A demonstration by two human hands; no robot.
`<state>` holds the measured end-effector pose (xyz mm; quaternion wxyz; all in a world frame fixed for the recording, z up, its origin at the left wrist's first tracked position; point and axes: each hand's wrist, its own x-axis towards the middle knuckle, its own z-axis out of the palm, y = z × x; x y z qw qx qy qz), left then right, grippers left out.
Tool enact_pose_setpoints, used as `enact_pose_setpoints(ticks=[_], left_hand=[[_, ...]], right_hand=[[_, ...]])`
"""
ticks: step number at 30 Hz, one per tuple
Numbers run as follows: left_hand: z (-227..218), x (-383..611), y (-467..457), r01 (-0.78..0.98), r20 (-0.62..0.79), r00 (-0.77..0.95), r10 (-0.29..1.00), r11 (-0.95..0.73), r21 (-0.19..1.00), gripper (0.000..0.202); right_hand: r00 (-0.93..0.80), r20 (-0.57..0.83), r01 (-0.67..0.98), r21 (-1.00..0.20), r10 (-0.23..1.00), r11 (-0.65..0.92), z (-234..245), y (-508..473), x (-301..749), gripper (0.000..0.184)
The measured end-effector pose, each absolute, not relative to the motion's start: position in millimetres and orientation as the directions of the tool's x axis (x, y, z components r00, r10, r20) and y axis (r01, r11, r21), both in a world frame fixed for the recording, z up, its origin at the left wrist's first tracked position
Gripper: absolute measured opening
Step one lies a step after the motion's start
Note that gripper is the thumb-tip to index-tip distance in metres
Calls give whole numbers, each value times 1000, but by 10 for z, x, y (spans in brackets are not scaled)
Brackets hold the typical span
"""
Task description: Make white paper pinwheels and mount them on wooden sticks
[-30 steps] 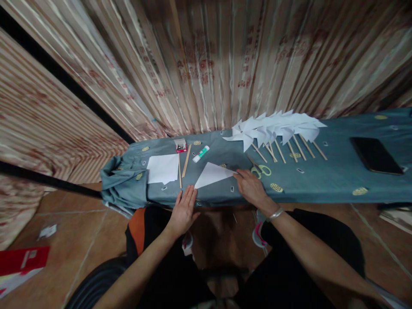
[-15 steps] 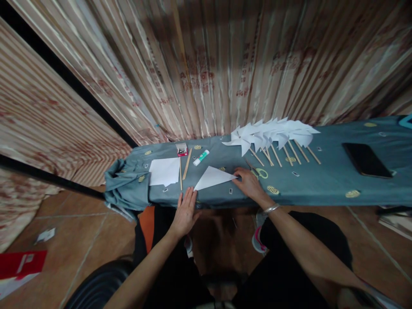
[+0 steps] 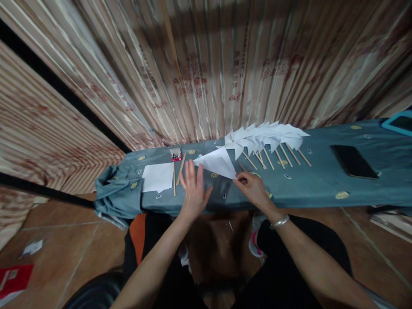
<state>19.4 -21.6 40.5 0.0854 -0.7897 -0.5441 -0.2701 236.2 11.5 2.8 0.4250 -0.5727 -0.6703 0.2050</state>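
Observation:
A white sheet of paper (image 3: 219,163), folded into a triangle, is lifted off the cloth with its layers slightly apart. My right hand (image 3: 252,186) pinches its lower right corner between thumb and fingers. Beside its left corner, my left hand (image 3: 194,191) is raised with fingers stretched out and the thumb apart; whether the fingertips touch the paper I cannot tell. Behind the paper lies a row of white paper pinwheels (image 3: 264,137) on wooden sticks. A pair of scissors is mostly hidden behind my right hand, and the glue stick is nearly covered by the paper.
Left of my left hand lie a stack of white paper squares (image 3: 157,177), loose wooden sticks (image 3: 180,169) and a small red-and-white box (image 3: 176,155). A black phone (image 3: 353,161) and a blue-framed device (image 3: 399,122) lie to the right. A curtain (image 3: 206,77) hangs behind the cloth-covered table (image 3: 309,184).
The folded paper has risen from the cloth and turned, its right corner still in my right hand. My left hand has lifted and moved forward, fingers spreading. The view has shifted slightly.

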Motion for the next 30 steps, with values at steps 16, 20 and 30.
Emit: enact_pose_setpoints(ticks=[16,20,30], left_hand=[[234,118,-64,794,424,541,726,-607,27,23],[222,-19,-232,771,444,549,708,-634,56,24],[252,-146,-425,760,434,529,729,-634,139,22]], right_hand=[[-385,204,677,-600,900,426,63,-159,2192,27],[-540,305,707,-342,785,619,78,-141,2227,55],[-650,431,667,-71,626,741,59,-181,2015,28]])
